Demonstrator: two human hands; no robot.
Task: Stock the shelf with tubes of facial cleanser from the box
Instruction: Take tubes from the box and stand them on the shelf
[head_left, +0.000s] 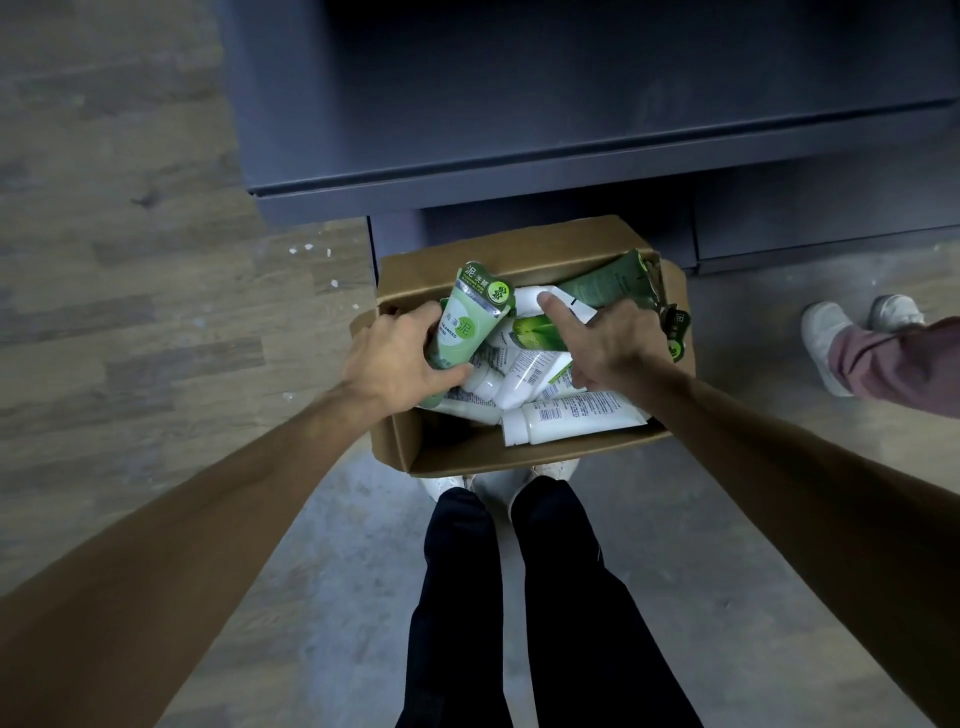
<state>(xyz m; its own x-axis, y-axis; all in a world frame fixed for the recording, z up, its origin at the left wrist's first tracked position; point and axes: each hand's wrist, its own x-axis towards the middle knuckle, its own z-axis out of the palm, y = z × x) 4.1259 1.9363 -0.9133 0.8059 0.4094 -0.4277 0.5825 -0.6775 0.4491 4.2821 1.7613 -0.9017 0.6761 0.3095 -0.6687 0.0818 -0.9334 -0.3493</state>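
Both your hands are in the cardboard box (452, 457), centre of the frame, sitting on the floor against the foot of the dark shelf unit (571, 156) that fills the top.

Left hand (395, 358) — fingers and thumb curled round a pale green tube (462, 322), crimped end up toward the top of the frame, cap end hidden under your palm. That one is gripped.

Right hand (608, 338) — index finger stretched out and touching a white tube (535, 301) near the far wall of the box, the rest of the fingers down among the pile. Can't tell if it actually has anything gripped; it reads as sorting, not holding.

The remaining tubes lie loose and crossed over each other in the box. A dark green one (608, 286) leans on the upper right corner, a white one (571, 415) lies flat along the near edge with its cap to the left.

Handling, my read:
- Tubes look light, soft plastic — body will dent if you squeeze hard.
- Glossy surface, likely slick; a wrap round the middle of the body beats a fingertip pinch.
- Cap end is the stiff part, so it's the end to stand them on when they reach the shelf.
- Crimped tail is flat and thin; poor place to hold.

Someone else's white shoes (831, 338) are at the right edge, well apart from the box.
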